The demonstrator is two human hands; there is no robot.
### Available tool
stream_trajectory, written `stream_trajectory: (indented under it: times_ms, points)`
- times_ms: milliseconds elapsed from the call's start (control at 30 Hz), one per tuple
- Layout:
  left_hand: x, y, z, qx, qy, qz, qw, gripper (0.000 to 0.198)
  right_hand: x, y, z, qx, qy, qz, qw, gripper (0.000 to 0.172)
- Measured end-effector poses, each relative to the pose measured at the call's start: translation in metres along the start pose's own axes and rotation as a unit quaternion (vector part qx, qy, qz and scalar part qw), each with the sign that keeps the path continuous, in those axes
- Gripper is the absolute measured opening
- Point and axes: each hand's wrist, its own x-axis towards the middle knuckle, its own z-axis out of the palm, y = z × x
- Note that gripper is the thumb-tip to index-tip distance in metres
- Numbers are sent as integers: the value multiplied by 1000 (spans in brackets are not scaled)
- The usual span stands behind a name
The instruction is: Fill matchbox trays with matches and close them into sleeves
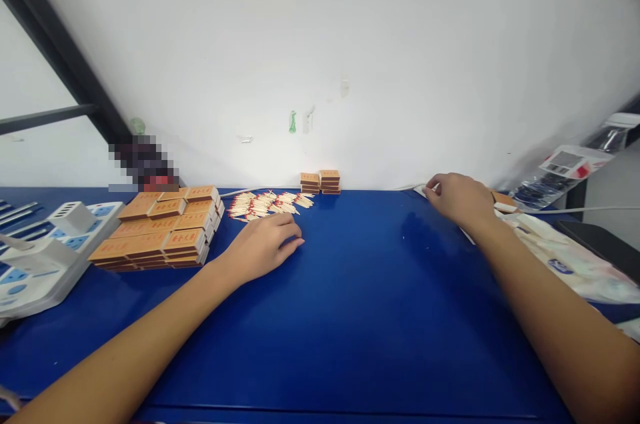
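My left hand (267,244) rests low over the blue table (350,317), palm down and fingers loosely bent, a gap showing between thumb and forefinger. Nothing is visible in it. Just beyond it lies a heap of loose matches (265,204) with red heads. To its left stands a large stack of orange matchboxes (160,227). Off to the right, my right hand (457,197) has its fingers curled down, thumb near the forefinger. Parts of a flat white item (419,191) show beneath it. Whatever those fingers hold, if anything, is hidden.
Against the wall sit two small piles of matchboxes (320,183). A white power strip (60,271) with plugs stands on the left. On the right are a plastic bottle (565,164), a plastic packet (560,257), a dark phone-like slab (600,247) and a white cable (580,211).
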Motion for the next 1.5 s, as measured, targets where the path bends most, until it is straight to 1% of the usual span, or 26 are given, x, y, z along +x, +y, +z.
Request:
stream_trajectory:
  times_ms: [100,233,333,367,433,500,533,600,633,700,767,833,900,1000,1100,1167,1267,1367,1500]
  points:
    - [0,-1,0,-3,-4,-6,1000,20,2,10,8,11,-19,-12,1000,37]
    - [0,-7,-1,-7,0,-11,1000,20,5,10,14,20,-41,-10,999,28]
    - [1,-9,-2,-7,1,-19,1000,19,4,-2,6,29,-57,-7,998,20]
    - [1,-8,-2,-8,-3,-22,1000,19,1,-10,2,42,-66,-16,997,19]
    - [0,-5,-2,-15,-16,-38,999,22,-13,-37,-8,96,-90,-63,989,21]
    - [-1,-2,-1,-30,-23,-66,997,35,-35,-73,-15,237,-126,-173,948,22]
    - [-1,0,0,-39,-24,-78,996,47,-48,-92,-17,277,-136,-222,925,22]
    - [-2,1,0,-59,-26,-89,994,66,-71,-125,-19,309,-143,-299,892,18]
    - [-2,1,0,-68,-31,-85,994,69,-79,-138,-19,309,-146,-318,884,17]
    - [-2,0,-1,-83,-47,-71,993,58,-87,-155,-17,314,-162,-342,871,13]
    - [-2,-2,-2,-93,-62,-61,992,42,-79,-162,-14,332,-177,-343,861,13]
    - [-2,-3,-3,-103,-66,-60,991,35,-60,-165,-9,352,-168,-319,864,17]
    - [-1,-3,-3,-107,-63,-59,991,35,-35,-172,-1,351,-135,-281,883,19]
    - [-1,-2,-3,-104,-59,-52,991,38,-1,-189,14,301,-100,-253,914,16]
    - [-2,-2,-3,-100,-62,-53,992,42,16,-206,25,245,-105,-241,933,18]
    - [-2,-2,-2,-94,-65,-55,992,43,19,-212,28,230,-118,-236,937,17]
    - [-3,-3,-1,-84,-68,-53,993,43,19,-211,25,218,-144,-236,936,18]
    - [-2,-2,-1,-79,-71,-54,993,42,15,-201,19,210,-179,-243,930,21]
    - [-2,2,-2,-65,-61,-43,995,41,1,-176,11,204,-205,-234,928,17]
